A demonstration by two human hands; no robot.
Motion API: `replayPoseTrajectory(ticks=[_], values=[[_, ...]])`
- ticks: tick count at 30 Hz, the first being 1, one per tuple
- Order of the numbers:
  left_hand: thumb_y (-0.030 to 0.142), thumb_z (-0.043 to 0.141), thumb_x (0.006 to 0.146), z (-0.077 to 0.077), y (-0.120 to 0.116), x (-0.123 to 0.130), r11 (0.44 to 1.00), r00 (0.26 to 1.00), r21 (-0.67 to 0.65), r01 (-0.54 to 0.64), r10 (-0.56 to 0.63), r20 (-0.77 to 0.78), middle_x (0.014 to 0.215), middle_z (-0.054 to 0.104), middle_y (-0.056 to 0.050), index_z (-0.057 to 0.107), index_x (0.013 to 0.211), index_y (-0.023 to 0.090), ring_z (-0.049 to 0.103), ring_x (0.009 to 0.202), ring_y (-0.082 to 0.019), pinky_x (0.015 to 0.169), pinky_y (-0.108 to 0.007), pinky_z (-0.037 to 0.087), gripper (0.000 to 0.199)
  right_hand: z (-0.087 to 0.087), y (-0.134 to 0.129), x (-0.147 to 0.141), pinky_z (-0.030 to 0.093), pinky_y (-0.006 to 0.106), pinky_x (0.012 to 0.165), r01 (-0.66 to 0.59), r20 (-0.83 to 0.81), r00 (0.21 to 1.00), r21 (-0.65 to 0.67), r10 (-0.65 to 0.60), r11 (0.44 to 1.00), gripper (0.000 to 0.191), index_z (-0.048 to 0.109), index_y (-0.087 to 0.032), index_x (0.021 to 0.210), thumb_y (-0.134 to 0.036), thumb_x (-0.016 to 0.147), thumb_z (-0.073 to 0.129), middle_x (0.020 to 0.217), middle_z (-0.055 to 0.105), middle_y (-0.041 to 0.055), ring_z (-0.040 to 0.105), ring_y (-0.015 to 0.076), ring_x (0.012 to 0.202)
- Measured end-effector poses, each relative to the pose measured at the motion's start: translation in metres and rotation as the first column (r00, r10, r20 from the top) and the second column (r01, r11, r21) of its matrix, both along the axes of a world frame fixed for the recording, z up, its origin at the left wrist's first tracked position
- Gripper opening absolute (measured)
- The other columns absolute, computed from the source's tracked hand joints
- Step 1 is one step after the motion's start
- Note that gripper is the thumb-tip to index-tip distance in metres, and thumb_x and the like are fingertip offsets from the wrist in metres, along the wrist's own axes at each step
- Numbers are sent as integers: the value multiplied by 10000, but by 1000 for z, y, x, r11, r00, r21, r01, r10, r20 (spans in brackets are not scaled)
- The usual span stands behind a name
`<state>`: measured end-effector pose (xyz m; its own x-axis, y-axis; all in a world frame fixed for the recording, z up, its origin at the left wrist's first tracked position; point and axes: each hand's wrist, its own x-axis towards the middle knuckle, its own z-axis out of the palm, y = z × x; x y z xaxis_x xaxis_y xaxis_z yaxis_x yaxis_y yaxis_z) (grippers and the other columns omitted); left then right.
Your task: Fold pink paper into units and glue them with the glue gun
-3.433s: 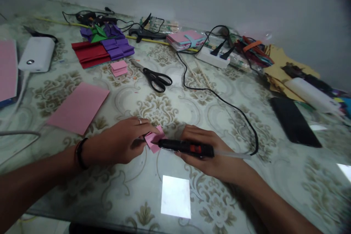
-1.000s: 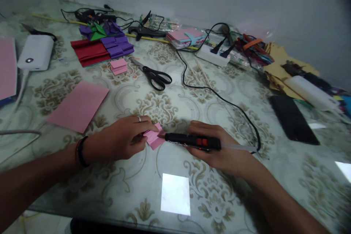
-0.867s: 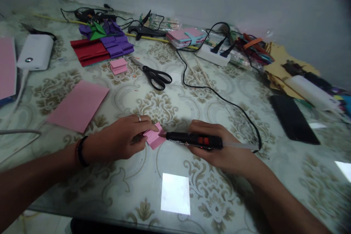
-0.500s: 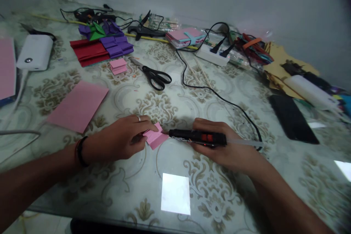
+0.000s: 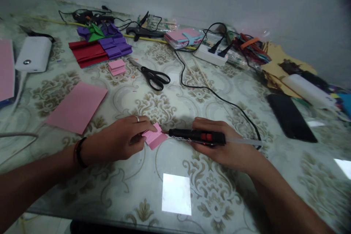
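A small folded piece of pink paper (image 5: pixel 157 140) lies on the patterned table, pinched at its left side by the fingers of my left hand (image 5: pixel 128 137). My right hand (image 5: pixel 223 148) is wrapped round a black hot glue gun (image 5: pixel 197 136) with a red mark on its side. The gun's nozzle points left, at the right edge of the pink paper; whether it touches cannot be made out. A clear glue stick (image 5: pixel 244 141) juts from the gun's rear. Part of the paper is hidden under my left fingers.
Black-handled scissors (image 5: pixel 155 76), a small folded pink piece (image 5: pixel 117 67) and a pink sheet (image 5: pixel 78 108) lie beyond my hands. The gun's black cord (image 5: pixel 219 97) curves to a white power strip (image 5: pixel 211 55). A phone (image 5: pixel 292 117) lies right, a white power bank (image 5: pixel 34 54) left.
Both hands, the paper and the glue gun hold nearly the same positions. The whole view has shifted very slightly.
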<state>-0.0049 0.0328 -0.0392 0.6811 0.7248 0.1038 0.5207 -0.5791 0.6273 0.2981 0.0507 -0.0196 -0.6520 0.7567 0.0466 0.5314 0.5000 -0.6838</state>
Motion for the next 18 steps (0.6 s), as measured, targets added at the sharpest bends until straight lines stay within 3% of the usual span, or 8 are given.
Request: replayPoseTrajectory(ticks=[18], values=[[93, 538, 952, -3, 0, 0, 1000, 1000, -8, -5, 5, -10, 1268, 736, -69, 623, 1319, 196, 704, 1139, -221, 1003, -357, 531, 390, 0, -2, -4, 395, 249, 582, 19, -15, 1000, -27, -20, 999, 241, 602, -195, 769, -303, 978, 660, 682, 547, -25, 521, 125, 603]])
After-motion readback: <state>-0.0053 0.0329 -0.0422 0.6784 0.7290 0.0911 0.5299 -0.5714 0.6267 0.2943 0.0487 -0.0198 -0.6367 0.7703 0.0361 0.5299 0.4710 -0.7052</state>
